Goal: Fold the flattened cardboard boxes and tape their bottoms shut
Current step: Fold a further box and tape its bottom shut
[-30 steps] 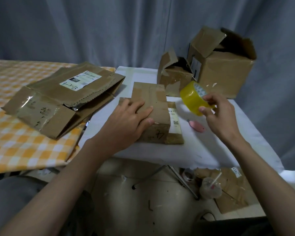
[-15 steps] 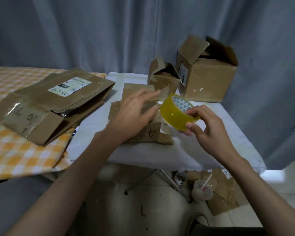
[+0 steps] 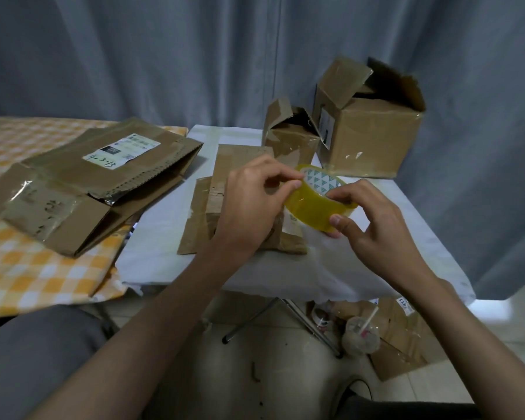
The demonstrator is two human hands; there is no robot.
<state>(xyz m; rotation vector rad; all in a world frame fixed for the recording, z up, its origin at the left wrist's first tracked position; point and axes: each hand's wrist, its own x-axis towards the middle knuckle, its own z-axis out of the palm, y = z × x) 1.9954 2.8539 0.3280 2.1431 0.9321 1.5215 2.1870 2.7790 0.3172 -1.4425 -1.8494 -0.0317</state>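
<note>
A yellow roll of tape [image 3: 312, 204] is held above the white table [image 3: 361, 262]. My right hand [image 3: 373, 219] grips the roll, thumb on its outer face and fingers over the rim. My left hand [image 3: 255, 201] pinches at the roll's left edge with thumb and forefinger. Under my left hand lies a small folded cardboard box [image 3: 225, 204] on the table, partly hidden by the hand. A pile of flattened cardboard boxes [image 3: 82, 183] with a white label lies to the left.
Two set-up boxes stand at the back of the table, a small one [image 3: 288, 137] and a larger one [image 3: 373, 128] with open flaps. A yellow checked cloth [image 3: 28, 268] covers the left table. A drink cup [image 3: 361, 336] and cardboard lie on the floor below.
My left hand has lifted off the small box and come to the tape roll. My right hand has brought the roll down and toward the middle, over the box.
</note>
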